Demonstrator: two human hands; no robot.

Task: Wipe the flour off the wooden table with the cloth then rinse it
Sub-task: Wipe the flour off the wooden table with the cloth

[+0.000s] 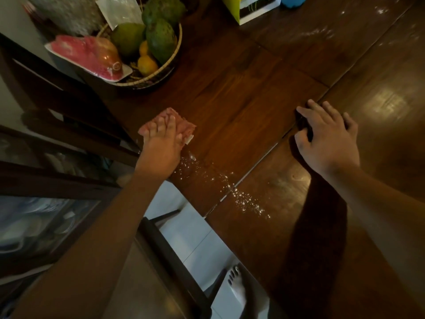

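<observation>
Pink folded cloth (185,125) lies flat on the dark wooden surface (241,88) near its left edge, beneath the left hand (163,146). The straight fingers (170,125) press down across the cloth without curling round it, and its far and right margins show past them. White flour specks (207,177) trail from just beside that hand toward the near right. The right hand (326,138) rests released on the surface well to the right, its fingers spread.

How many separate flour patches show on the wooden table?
2: a speckled trail near the front edge, by the left hand; a fainter smear at the far right. The cloth may hide more.
</observation>
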